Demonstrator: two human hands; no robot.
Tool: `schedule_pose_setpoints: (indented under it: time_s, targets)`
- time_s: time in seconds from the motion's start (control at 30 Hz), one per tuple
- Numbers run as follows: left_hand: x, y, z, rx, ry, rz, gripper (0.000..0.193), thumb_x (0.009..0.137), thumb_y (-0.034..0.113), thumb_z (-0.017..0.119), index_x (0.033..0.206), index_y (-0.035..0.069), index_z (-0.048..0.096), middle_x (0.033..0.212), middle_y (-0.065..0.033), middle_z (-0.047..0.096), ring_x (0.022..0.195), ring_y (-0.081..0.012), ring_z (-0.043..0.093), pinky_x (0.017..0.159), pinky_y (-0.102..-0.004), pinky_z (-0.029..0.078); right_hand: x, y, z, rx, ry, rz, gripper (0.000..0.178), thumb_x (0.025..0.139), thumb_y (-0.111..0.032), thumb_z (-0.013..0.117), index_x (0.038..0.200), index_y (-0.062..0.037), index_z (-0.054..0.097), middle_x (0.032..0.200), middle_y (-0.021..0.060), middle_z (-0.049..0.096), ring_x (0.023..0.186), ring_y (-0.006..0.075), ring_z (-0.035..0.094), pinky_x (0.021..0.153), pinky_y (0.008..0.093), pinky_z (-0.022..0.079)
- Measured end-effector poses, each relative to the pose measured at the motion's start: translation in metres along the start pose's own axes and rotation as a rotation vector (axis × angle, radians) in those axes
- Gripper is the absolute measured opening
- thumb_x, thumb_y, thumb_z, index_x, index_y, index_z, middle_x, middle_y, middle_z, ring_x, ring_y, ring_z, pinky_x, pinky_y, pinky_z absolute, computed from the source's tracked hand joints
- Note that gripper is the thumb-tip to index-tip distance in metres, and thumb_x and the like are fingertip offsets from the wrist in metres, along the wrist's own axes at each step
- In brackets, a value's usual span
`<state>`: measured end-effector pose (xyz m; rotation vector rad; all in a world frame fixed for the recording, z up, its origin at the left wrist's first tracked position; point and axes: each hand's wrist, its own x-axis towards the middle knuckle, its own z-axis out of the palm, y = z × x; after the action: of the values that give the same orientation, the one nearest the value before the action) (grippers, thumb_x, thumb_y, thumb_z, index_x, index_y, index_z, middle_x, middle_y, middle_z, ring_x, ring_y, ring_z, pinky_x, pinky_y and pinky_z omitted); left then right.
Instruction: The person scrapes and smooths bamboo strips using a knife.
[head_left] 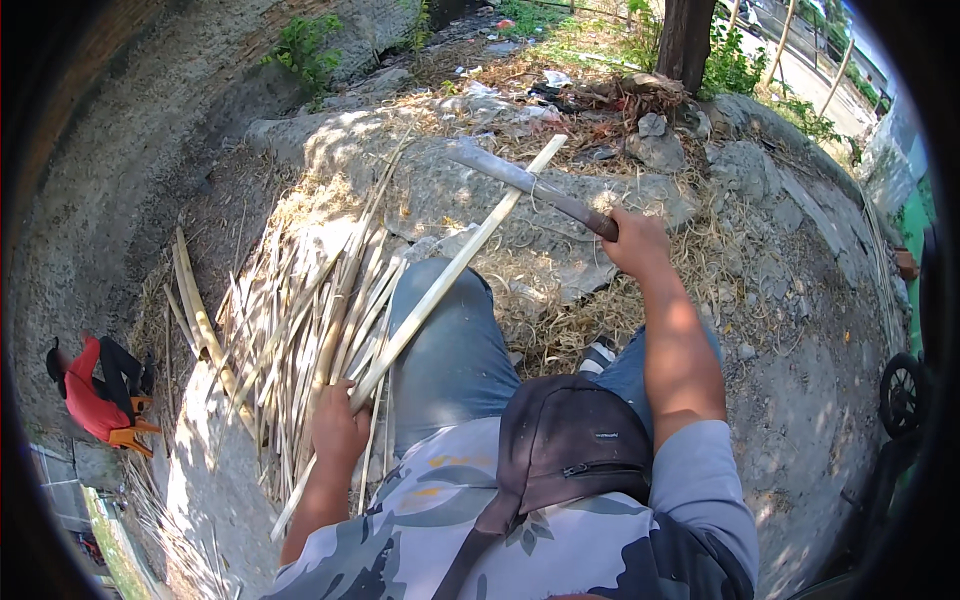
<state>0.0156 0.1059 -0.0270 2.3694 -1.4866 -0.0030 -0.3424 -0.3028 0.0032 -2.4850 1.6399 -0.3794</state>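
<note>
My left hand [338, 428] is closed around a long pale bamboo strip [445, 283]. The strip slants up and away to the right across my left thigh, its lower end beside my left forearm. In my right hand [638, 242] is the dark handle of a machete [490, 168], its blade pointing left. The blade meets the strip near the strip's far end, and a thin shaving curls there. Left of my leg lies a heap of split bamboo strips [310, 330], close to my left hand.
Curly shavings [560, 335] litter the ground between my legs. Rock slabs [440, 195] and a tree trunk [686, 45] stand ahead. At far left a person in red [85, 385] sits on an orange stool [132, 437]. A dark wheel [903, 393] is at far right.
</note>
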Motion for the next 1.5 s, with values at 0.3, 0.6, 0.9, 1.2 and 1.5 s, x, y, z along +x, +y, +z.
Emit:
schedule_pose_setpoints:
  time_s: [0.3, 0.6, 0.9, 1.2, 1.5]
  targets:
    - [0.029, 0.03, -0.004, -0.041, -0.326, -0.198, 0.027, 0.094, 0.026, 0.06, 0.094, -0.001, 0.063, 0.083, -0.0286, 0.067, 0.083, -0.0516, 0.063, 0.075, -0.0577, 0.049, -0.003, -0.019, -0.003, 0.012, -0.122, 0.183, 0.027, 0.082, -0.03, 0.072, 0.105, -0.0158, 0.068, 0.095, 0.0109, 0.074, 0.094, 0.0337, 0.071, 0.084, 0.0484, 0.054]
    - [0.041, 0.045, -0.004, -0.192, -0.553, -0.227, 0.031, 0.096, 0.03, 0.063, 0.089, 0.0, 0.066, 0.068, -0.0207, 0.063, 0.065, -0.0333, 0.065, 0.062, -0.0432, 0.049, -0.001, -0.027, 0.022, 0.031, 0.111, -0.528, 0.017, 0.074, -0.023, 0.072, 0.084, -0.0118, 0.064, 0.076, 0.0108, 0.069, 0.081, 0.0339, 0.067, 0.075, 0.0482, 0.053]
    - [0.049, 0.026, 0.005, -0.17, -0.604, -0.199, 0.028, 0.094, 0.028, 0.062, 0.089, 0.002, 0.069, 0.078, -0.0236, 0.067, 0.075, -0.0401, 0.067, 0.07, -0.046, 0.052, 0.02, 0.034, 0.032, 0.249, 0.155, 0.367, 0.029, 0.08, -0.028, 0.068, 0.099, -0.006, 0.071, 0.09, 0.0231, 0.071, 0.088, 0.0431, 0.068, 0.078, 0.0497, 0.052]
    - [0.042, 0.015, 0.029, -0.424, -0.628, -0.318, 0.032, 0.098, 0.027, 0.06, 0.087, -0.002, 0.065, 0.066, -0.0143, 0.059, 0.062, -0.0213, 0.055, 0.062, -0.0401, 0.047, 0.005, 0.001, 0.009, 0.285, 0.085, -0.022, 0.021, 0.076, -0.025, 0.073, 0.091, -0.0109, 0.068, 0.081, 0.016, 0.07, 0.08, 0.0395, 0.067, 0.074, 0.0489, 0.052]
    - [0.037, 0.012, 0.033, -0.465, -0.505, -0.177, 0.024, 0.095, 0.02, 0.06, 0.09, -0.003, 0.064, 0.069, -0.0158, 0.06, 0.065, -0.0219, 0.057, 0.064, -0.0391, 0.048, 0.019, 0.035, 0.002, 0.013, 0.207, 0.033, 0.02, 0.074, -0.024, 0.074, 0.089, -0.0132, 0.067, 0.082, 0.0139, 0.07, 0.083, 0.0385, 0.068, 0.076, 0.0497, 0.053]
